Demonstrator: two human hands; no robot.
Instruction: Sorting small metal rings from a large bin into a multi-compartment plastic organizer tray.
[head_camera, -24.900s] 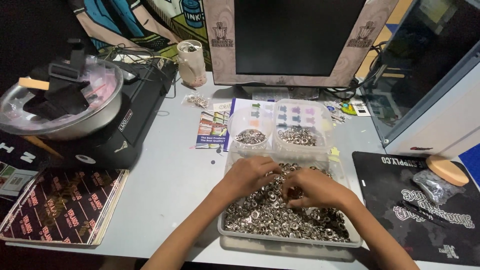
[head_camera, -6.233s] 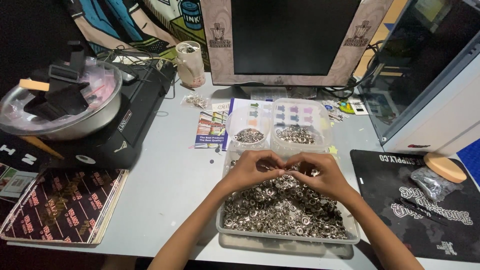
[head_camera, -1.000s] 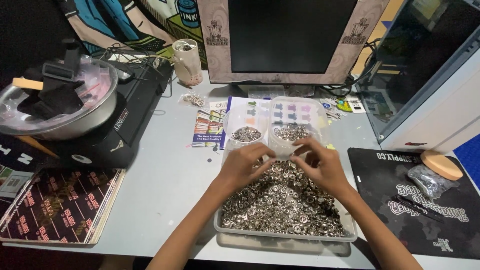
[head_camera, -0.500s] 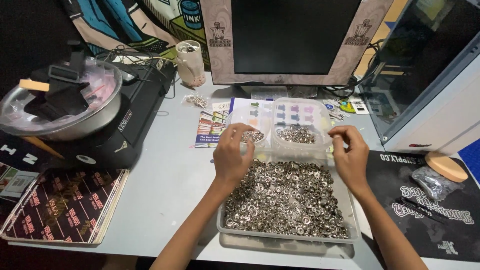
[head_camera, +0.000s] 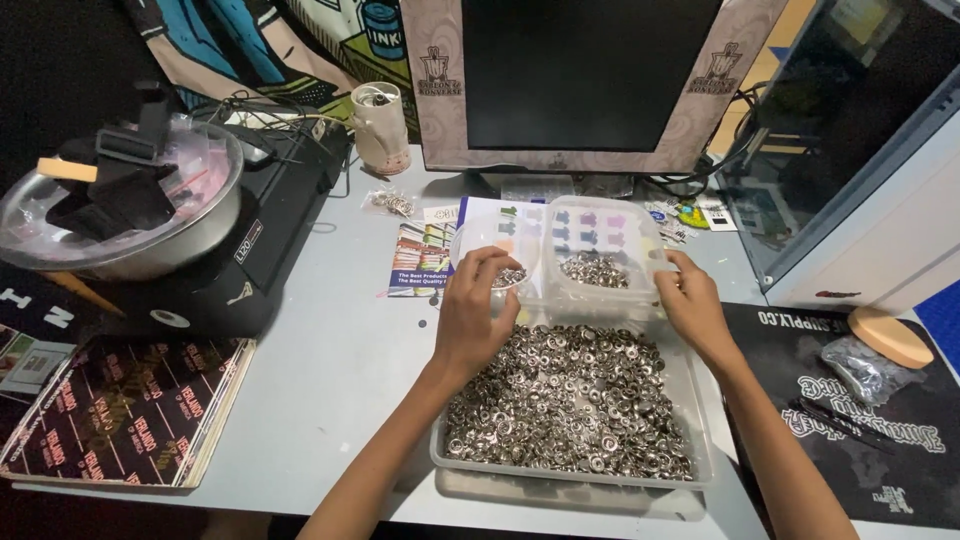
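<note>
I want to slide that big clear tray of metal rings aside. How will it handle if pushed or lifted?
The tray is heaped with small metal rings, so it is probably heavy for its size. Its thin clear plastic walls may flex if lifted by one edge. The loose rings would likely shift and spill if it tilts; pushing it flat across the table looks safer.

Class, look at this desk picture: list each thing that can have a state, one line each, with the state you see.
Monitor: screen dark.
Tray: full of small metal rings.
Round cup: open, a few rings inside.
Square tub: open, part filled.
Left hand: fingertips over the round cup.
Right hand: touching the square tub's edge.
</note>
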